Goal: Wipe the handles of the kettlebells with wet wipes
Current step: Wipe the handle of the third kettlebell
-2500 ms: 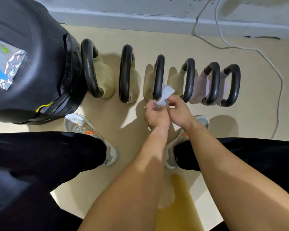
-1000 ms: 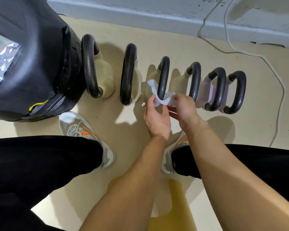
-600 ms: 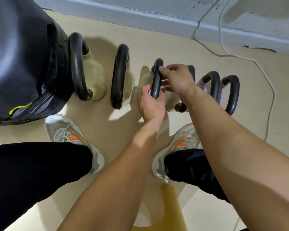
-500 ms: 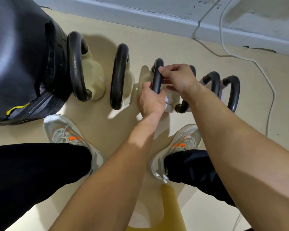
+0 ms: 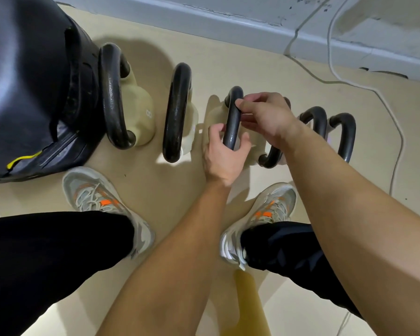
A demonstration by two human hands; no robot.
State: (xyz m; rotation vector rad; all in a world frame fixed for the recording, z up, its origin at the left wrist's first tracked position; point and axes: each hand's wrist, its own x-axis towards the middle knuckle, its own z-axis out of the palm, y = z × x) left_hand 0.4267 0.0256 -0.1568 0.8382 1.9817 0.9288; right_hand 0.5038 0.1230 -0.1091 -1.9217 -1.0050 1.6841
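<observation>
Nearest the camera: two bare forearms reach forward over black trouser legs. Grey shoes with orange marks, left shoe (image 5: 100,202) and right shoe (image 5: 269,214), stand flat on the beige floor (image 5: 175,187).

Left hand (image 5: 224,158): narrow. Its fingers and thumb curl round the near end of the third kettlebell handle (image 5: 232,122), one on each side.

Right hand (image 5: 267,115): fingers bent, tips pinching the same handle nearer its far end. Whether a wet wipe sits under either hand cannot be told.

This black handle stands upright, third from the left in a row of kettlebells on the floor. First handle (image 5: 112,93) and second handle (image 5: 177,110) lie to its left, and more handles to its right are partly hidden by the right arm.

A black bag (image 5: 27,81) touches the first kettlebell. Beyond the row, a white cable (image 5: 364,87) trails toward the wall.
</observation>
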